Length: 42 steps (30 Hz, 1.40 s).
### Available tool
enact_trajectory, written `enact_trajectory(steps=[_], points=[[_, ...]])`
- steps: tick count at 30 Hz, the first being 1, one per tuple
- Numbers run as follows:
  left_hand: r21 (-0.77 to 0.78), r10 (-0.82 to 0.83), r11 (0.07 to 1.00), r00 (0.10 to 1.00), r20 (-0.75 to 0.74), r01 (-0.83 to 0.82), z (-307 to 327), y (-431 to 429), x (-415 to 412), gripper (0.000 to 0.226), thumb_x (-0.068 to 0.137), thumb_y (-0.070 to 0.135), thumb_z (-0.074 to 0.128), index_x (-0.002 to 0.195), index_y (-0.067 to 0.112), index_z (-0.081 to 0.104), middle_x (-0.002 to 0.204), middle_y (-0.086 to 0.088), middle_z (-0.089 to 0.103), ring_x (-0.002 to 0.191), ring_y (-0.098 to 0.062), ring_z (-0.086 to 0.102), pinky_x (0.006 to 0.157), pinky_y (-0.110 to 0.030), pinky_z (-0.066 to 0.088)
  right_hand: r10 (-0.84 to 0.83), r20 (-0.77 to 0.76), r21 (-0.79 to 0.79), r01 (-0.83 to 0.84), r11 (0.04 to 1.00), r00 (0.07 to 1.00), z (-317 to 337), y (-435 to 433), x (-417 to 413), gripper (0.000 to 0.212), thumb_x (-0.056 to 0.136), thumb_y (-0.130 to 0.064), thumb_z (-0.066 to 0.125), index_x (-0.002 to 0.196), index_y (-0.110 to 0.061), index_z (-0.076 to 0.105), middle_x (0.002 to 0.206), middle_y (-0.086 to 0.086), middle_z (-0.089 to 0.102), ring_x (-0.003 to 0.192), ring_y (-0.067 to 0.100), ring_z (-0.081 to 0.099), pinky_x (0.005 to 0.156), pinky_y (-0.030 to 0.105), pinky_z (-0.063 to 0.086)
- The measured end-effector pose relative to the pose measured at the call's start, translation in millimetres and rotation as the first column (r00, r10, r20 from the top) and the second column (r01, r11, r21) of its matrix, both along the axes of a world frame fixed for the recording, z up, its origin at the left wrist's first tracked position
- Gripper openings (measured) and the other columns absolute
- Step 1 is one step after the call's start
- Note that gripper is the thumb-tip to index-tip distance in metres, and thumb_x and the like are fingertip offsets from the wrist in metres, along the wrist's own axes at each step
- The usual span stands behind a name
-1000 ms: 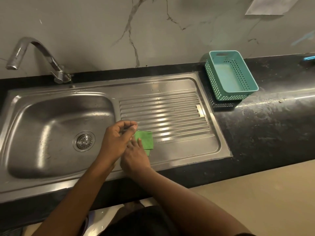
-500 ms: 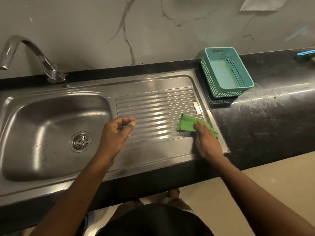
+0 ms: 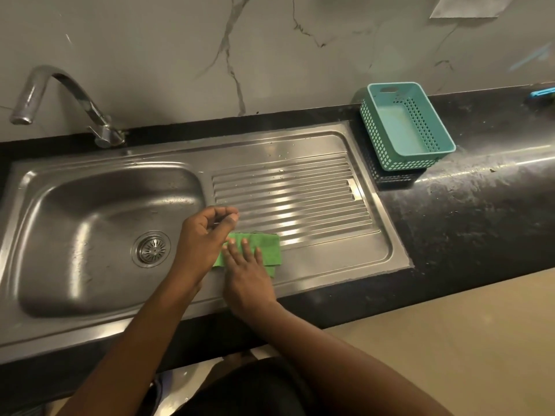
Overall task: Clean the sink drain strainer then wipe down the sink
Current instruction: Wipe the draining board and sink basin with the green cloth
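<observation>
A steel sink has a basin (image 3: 75, 223) on the left and a ribbed drainboard (image 3: 300, 187) on the right. The round drain strainer (image 3: 151, 249) sits in the basin floor. My right hand (image 3: 249, 274) lies flat with straight fingers on a folded green cloth (image 3: 268, 247), pressing it onto the front left part of the drainboard. My left hand (image 3: 204, 238) hovers just left of the cloth, over the ridge between basin and drainboard. Its fingers and thumb are curled and I see nothing in them.
A curved chrome faucet (image 3: 60, 94) stands behind the basin at the left. A teal perforated basket (image 3: 405, 127) sits on a dark one at the drainboard's right end. Black stone counter (image 3: 480, 220) runs to the right; a marble wall is behind.
My right hand has slid the green cloth from the drainboard's right end back to its left part, beside my left hand. The left hand stayed in place, still curled.
</observation>
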<state>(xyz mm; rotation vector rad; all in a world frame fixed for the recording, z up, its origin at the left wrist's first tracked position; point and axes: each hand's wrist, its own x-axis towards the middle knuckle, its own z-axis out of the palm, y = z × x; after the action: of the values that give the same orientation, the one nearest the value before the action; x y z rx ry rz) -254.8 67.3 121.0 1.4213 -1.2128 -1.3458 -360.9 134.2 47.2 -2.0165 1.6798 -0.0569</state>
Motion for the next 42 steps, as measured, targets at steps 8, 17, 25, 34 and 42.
enact_trajectory(steps=[8,17,25,34,42], points=[[-0.01,-0.03,0.999,1.0,-0.009,0.03,1.3,-2.1,-10.0,0.018,0.088,0.044,0.074,0.103,0.037,0.08,0.106,0.006,0.082,0.101,-0.013,0.077,0.078,-0.028,0.057,0.006,-0.029,-0.149,-0.01,0.989,1.0,14.7,11.6,-153.0,0.061,0.106,-0.021,0.046,0.164,-0.022,0.027,0.171,-0.003,0.024,0.16,0.019,0.013,0.126,0.027,0.0],[0.01,-0.046,0.999,0.999,0.007,0.046,-0.2,6.4,-10.3,0.012,0.096,0.032,0.073,0.106,0.034,0.08,0.11,0.007,0.081,0.105,-0.013,0.076,0.085,-0.034,0.061,-0.538,-0.197,-0.091,0.532,0.842,0.819,16.3,16.7,-210.7,0.061,0.106,-0.019,0.034,0.164,-0.006,0.018,0.172,0.015,0.014,0.16,0.034,0.009,0.131,0.047,0.011],[0.022,-0.055,0.998,0.998,-0.009,0.055,-0.4,6.5,-11.2,0.012,0.099,0.023,0.071,0.106,0.026,0.08,0.11,0.003,0.081,0.106,-0.017,0.076,0.081,-0.031,0.058,-0.353,-0.095,-0.017,0.352,0.936,0.931,11.2,24.0,-76.8,0.069,0.099,-0.016,0.039,0.164,-0.01,0.018,0.174,0.011,0.011,0.161,0.034,-0.002,0.13,0.048,-0.001],[-0.001,-0.081,0.997,0.997,0.01,0.081,7.5,8.4,-13.3,0.012,0.099,0.023,0.071,0.107,0.028,0.078,0.11,0.003,0.081,0.105,-0.014,0.077,0.082,-0.032,0.061,0.115,0.039,0.005,-0.115,0.993,0.993,16.3,42.7,9.8,0.065,0.106,-0.052,0.028,0.159,-0.015,0.036,0.168,0.007,0.032,0.159,0.027,0.017,0.127,0.044,0.002],[-0.009,-0.083,0.997,0.996,-0.013,0.083,11.3,-0.5,-14.6,0.022,0.083,0.047,0.073,0.101,0.036,0.08,0.11,0.004,0.081,0.105,-0.018,0.076,0.08,-0.032,0.058,0.034,-0.086,-0.086,-0.042,0.995,0.996,27.2,63.4,-129.3,0.056,0.107,-0.057,0.03,0.146,-0.027,0.057,0.154,-0.006,0.054,0.148,0.016,0.043,0.12,0.033,0.033]])
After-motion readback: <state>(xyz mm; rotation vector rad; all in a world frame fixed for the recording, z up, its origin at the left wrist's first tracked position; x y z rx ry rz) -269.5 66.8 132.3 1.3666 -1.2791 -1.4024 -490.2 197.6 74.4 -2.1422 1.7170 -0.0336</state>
